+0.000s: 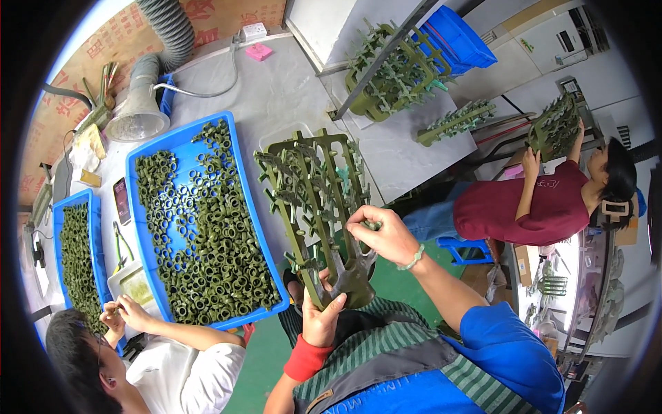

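Observation:
In front of me stands a dark green rack (353, 281), a multi-railed frame with many small stubby green pieces sticking out from its rails. My left hand (321, 319), with a red band at the wrist, grips it low down near its rounded base. At the rack's right side, the fingers of my right hand (384, 238) are pinched together. A small green piece (373, 225) shows between them, its shape mostly hidden. A beaded bracelet circles my right wrist.
A blue tray (238, 162) of loose green rings lies left of the rack, with another blue tray (96, 241) beyond. One person in white (183, 372) sits lower left; another in maroon (510, 210) holds a similar rack at right. A duct hood (141, 103) stands behind.

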Demonstrator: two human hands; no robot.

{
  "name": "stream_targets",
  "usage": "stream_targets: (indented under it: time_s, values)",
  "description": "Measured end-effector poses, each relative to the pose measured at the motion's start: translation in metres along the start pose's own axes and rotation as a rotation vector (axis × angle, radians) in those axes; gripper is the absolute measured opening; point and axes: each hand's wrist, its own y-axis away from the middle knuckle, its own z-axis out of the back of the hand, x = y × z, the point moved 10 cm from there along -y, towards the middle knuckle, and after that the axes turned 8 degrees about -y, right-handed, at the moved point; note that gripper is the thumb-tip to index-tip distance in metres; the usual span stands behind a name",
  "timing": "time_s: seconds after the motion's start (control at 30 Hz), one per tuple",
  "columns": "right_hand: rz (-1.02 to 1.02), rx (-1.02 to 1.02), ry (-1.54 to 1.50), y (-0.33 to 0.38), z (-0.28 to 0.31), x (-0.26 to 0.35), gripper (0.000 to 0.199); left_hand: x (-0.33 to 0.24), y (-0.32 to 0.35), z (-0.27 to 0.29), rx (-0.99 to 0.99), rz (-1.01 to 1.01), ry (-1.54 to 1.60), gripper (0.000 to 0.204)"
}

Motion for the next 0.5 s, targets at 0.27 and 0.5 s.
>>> stream_targets:
  time_s: [0.27,0.5]
  values:
    - [0.044,0.052,-0.048,0.005,0.002,0.005,0.017,-0.005,0.0,-0.015,0.082,0.082,0.112,0.035]
    - [0.043,-0.029,-0.156,0.024,0.024,0.021,0.018,-0.001,-0.001,-0.01,0.149,0.123,0.324,0.032]
